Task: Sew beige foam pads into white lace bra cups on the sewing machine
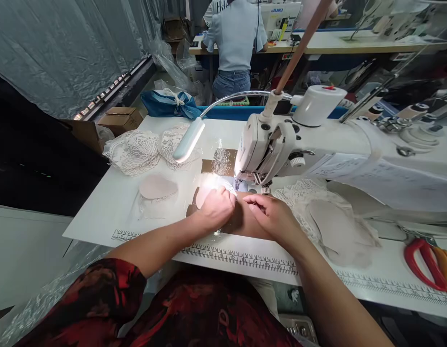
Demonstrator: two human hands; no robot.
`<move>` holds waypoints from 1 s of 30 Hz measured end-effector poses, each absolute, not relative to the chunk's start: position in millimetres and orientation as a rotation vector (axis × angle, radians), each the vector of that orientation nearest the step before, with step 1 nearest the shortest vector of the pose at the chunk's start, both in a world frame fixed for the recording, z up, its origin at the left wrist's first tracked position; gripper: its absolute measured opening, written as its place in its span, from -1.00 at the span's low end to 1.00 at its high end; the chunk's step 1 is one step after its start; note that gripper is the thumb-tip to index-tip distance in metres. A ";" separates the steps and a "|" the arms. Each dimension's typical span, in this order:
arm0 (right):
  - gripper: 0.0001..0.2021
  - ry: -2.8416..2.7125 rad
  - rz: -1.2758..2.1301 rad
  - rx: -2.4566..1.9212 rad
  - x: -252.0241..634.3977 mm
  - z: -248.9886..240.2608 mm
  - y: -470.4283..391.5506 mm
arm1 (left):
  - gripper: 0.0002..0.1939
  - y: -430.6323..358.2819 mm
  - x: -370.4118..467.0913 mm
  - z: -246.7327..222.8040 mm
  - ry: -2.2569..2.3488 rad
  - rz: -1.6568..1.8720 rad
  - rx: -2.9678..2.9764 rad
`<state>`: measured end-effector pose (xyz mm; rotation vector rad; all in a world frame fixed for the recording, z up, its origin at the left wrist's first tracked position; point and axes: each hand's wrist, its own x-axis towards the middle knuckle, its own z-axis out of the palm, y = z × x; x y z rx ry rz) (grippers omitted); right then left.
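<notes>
My left hand [219,208] is closed, its fingers gripping the edge of a pale fabric piece [205,190] that looks like a bra cup. Strong lamp light washes out the fabric's detail. Just behind these fingers is the needle area [238,184] of a white sewing machine [259,144]. My right hand [272,212] lies to the right of the needle, over a brown patch [245,224] on the table. Its thumb and fingertips are drawn together; whatever may be between them is too small to make out.
Lace pieces [133,149] are heaped at the table's back left, with a beige cup piece [157,187] nearer. More lace and cup pieces [334,226] lie right, beside red-handled scissors [424,262]. A lamp [189,140] arches overhead. A person [234,43] sits beyond.
</notes>
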<state>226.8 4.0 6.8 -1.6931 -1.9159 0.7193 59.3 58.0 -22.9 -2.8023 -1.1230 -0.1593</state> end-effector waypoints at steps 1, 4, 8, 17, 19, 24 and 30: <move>-0.74 -1.957 0.688 -1.705 224.8 4.1 7.5 | -0.79 52.3 65.3 -27.2 -1.102 -0.146 -2.817; -0.72 -2.094 0.593 -1.689 218.6 -7.5 12.4 | -0.75 39.3 65.2 -24.1 -1.077 -0.106 -2.862; -0.72 -2.301 0.327 -1.733 210.5 -21.5 8.1 | -0.66 41.7 47.1 -5.4 -1.084 -0.119 -3.097; -0.61 -2.428 -0.025 -1.937 200.6 -29.9 8.5 | -0.70 76.8 34.7 -31.6 -0.835 -0.610 -3.148; -0.59 -2.410 -0.027 -1.986 198.1 -29.6 12.2 | -0.70 85.3 34.3 -34.3 -0.794 -0.625 -3.157; -0.61 -2.350 -0.050 -2.063 193.9 -28.0 18.4 | -0.71 104.9 32.9 -37.9 -0.714 -0.683 -3.198; -0.53 -2.352 -0.036 -2.068 194.3 -27.9 19.2 | -0.71 113.5 32.0 -44.3 -0.594 -0.835 -3.201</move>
